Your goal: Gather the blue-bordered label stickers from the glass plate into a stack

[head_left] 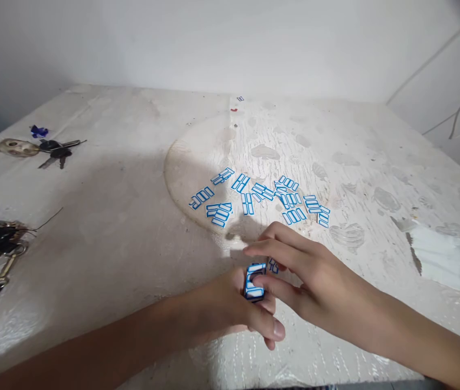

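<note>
- Holds a small stack of blue-edged pieces (255,293) in the curled left hand (241,304), above the near tabletop (132,227).
- Rests the thumb of the right hand (308,271) on the stack's face, other fingers spread wide of it.
- Seems busy with the stack's top; calls next for a steady left hold and light thumb pressure.
- Faces loose pieces (293,200) scattered just beyond, some overlapping, with keys (58,153) well apart at left.
</note>
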Demonstrator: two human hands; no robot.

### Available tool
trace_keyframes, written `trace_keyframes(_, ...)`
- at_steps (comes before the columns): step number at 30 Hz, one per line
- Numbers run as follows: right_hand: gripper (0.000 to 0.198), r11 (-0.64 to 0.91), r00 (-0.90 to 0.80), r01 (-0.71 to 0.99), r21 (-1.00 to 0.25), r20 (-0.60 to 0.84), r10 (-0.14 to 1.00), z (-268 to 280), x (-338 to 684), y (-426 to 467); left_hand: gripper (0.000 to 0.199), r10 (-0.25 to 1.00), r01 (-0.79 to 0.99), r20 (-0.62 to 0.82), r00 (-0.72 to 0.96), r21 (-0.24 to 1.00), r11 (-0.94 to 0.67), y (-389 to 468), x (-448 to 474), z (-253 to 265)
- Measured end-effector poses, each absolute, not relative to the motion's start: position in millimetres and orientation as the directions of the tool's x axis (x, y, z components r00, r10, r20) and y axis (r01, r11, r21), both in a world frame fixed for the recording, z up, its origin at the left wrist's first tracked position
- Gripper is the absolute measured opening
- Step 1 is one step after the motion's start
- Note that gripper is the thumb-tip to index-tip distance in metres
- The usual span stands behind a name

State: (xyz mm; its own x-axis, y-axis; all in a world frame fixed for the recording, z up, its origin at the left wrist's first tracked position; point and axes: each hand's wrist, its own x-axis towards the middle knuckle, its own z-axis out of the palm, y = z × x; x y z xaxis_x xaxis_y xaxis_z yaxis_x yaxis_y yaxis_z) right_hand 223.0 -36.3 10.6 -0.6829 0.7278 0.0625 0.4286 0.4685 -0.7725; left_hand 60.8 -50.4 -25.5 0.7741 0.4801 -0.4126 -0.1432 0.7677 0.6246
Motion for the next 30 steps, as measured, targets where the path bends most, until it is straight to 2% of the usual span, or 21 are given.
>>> trace_keyframes(4,0.028,0.449,-0.716,0.395,-0.802,0.038,0.697,13,222,-34,0.025,0.479,-0.128,-0.420,0.771,0.635,0.762,-52,60,-29)
trace_keyframes(9,0.032,0.432,-0.761,0.374,-0.821,-0.005,0.649,11,221,-31,0.019,0.484,-0.160,-0.383,0.787,0.630,0.760,-52,58,-31)
trace_keyframes(11,0.031,0.407,-0.748,0.354,-0.842,0.006,0.664,10,222,-29,0.014,0.467,-0.192,-0.379,0.799,0.574,0.796,-50,56,-30)
trace_keyframes(14,0.027,0.335,-0.711,0.310,-0.890,0.017,0.703,8,226,-26,0.003,0.429,-0.269,-0.346,0.834,0.424,0.865,-46,52,-28)
trace_keyframes(17,0.023,0.174,-0.655,0.228,-0.958,-0.018,0.755,5,229,-24,0.018,0.425,-0.344,-0.236,0.874,0.315,0.884,-45,50,-29)
trace_keyframes(21,0.020,-0.003,-0.615,0.055,-0.998,-0.036,0.788,0,232,-21,0.039,0.451,-0.385,-0.185,0.873,0.308,0.870,-46,50,-30)
trace_keyframes(26,0.023,-0.108,-0.611,-0.069,-0.992,-0.044,0.791,-5,231,-20,0.046,0.466,-0.393,-0.177,0.867,0.332,0.858,-47,51,-30)
trace_keyframes(30,0.020,-0.202,-0.623,-0.079,-0.976,-0.110,0.775,-5,230,-20,0.043,0.463,-0.382,-0.189,0.866,0.345,0.857,-48,52,-27)
